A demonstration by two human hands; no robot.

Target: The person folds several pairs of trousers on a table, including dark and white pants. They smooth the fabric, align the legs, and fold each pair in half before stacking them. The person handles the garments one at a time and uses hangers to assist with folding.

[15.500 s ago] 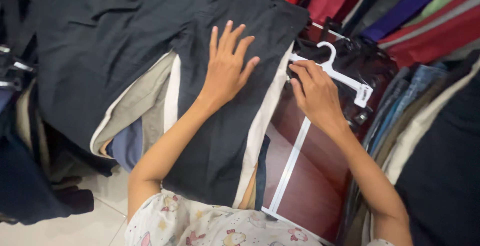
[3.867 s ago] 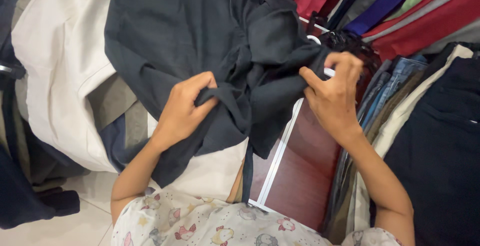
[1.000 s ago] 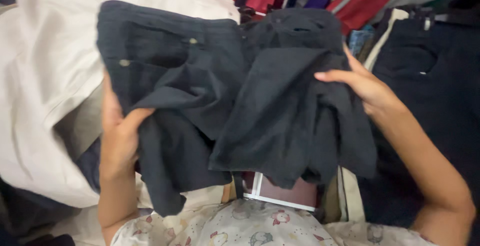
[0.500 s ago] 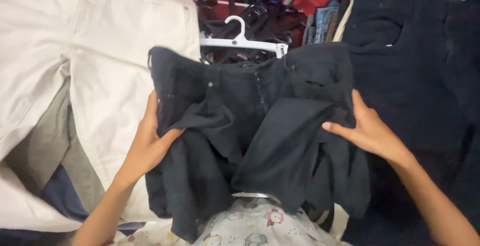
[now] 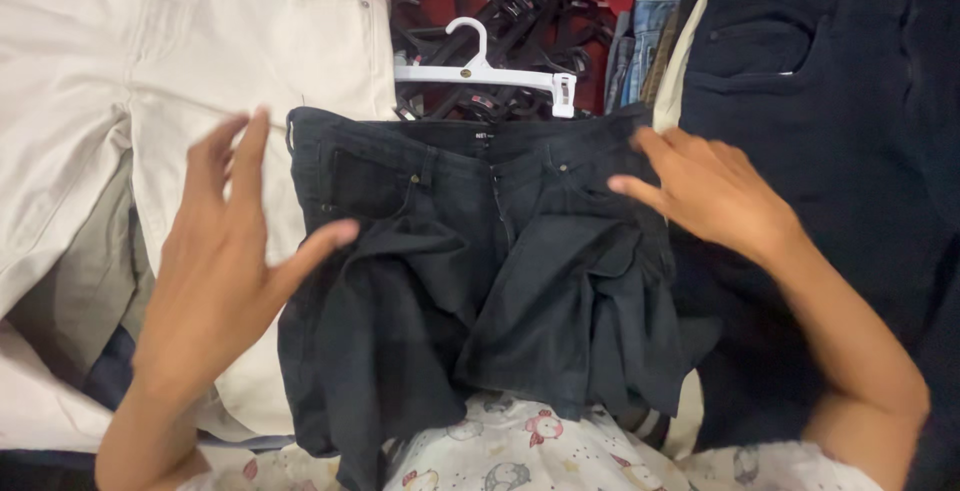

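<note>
A pair of black trousers (image 5: 480, 281) lies folded in front of me, waistband up, its legs bunched toward my lap. My left hand (image 5: 225, 271) hovers open at the trousers' left edge, fingers spread, holding nothing. My right hand (image 5: 700, 191) rests flat on the right end of the waistband, fingers extended. A white plastic clip hanger (image 5: 485, 71) lies just above the waistband on a heap of black hangers (image 5: 480, 26).
Cream trousers (image 5: 200, 61) spread at the left over grey and beige garments. Dark navy jeans (image 5: 830, 101) lie at the right. Red, blue and purple clothes hang along the top. My patterned white shirt (image 5: 520, 451) shows at the bottom.
The trousers dropped lower and now lie flatter with the waistband spread. My left hand let go and lifted off them. My right hand moved up to the waistband.
</note>
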